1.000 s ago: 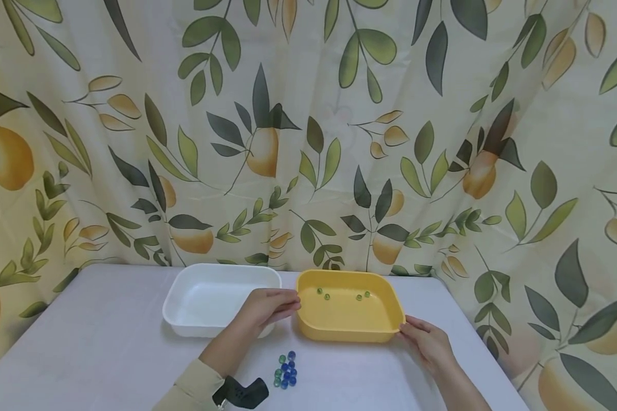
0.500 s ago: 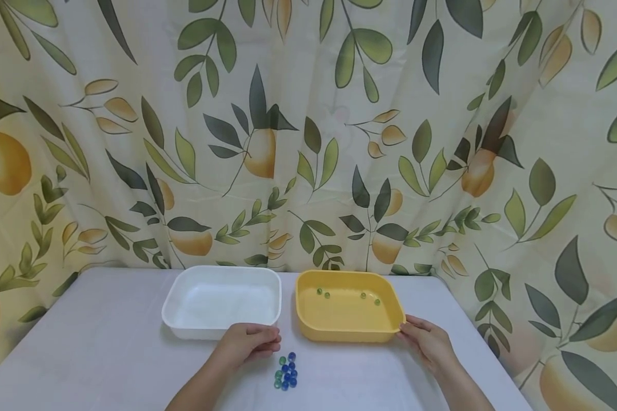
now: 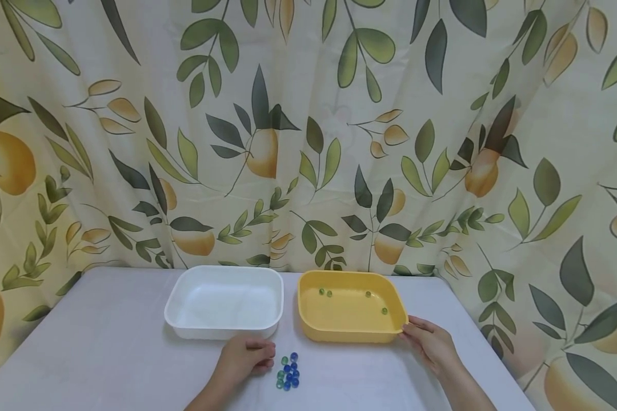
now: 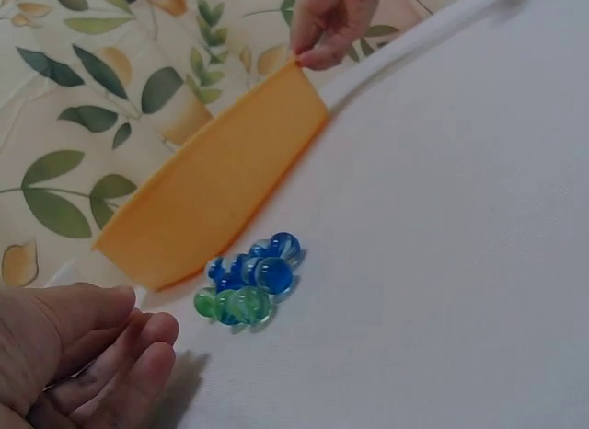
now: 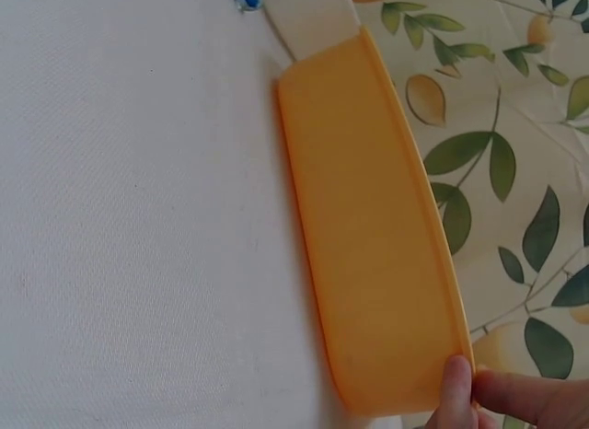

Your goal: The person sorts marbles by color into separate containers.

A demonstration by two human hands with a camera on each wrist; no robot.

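My right hand (image 3: 433,345) pinches the front right corner of a yellow tray (image 3: 347,331); in the right wrist view thumb and fingers (image 5: 456,392) grip its rim. Inside the tray lie several green marbles (image 3: 368,294), two together at the back left and others apart to the right. My left hand (image 3: 243,361) is held loosely curled, just left of a cluster of blue and green marbles (image 3: 288,371) on the table. The left wrist view shows that hand (image 4: 92,355) with nothing visible between thumb and fingers, apart from the blue and green marbles (image 4: 248,282).
A white tray (image 3: 221,333) stands left of the yellow one, with a narrow gap between them. Both sit on a white-covered table (image 3: 108,342). A curtain (image 3: 308,142) with a leaf and fruit print hangs behind the table's back edge.
My left hand has let go of the yellow tray's left rim and moved down and left to beside the marble cluster. Two green marbles in the tray have rolled right. The right hand keeps its grip.
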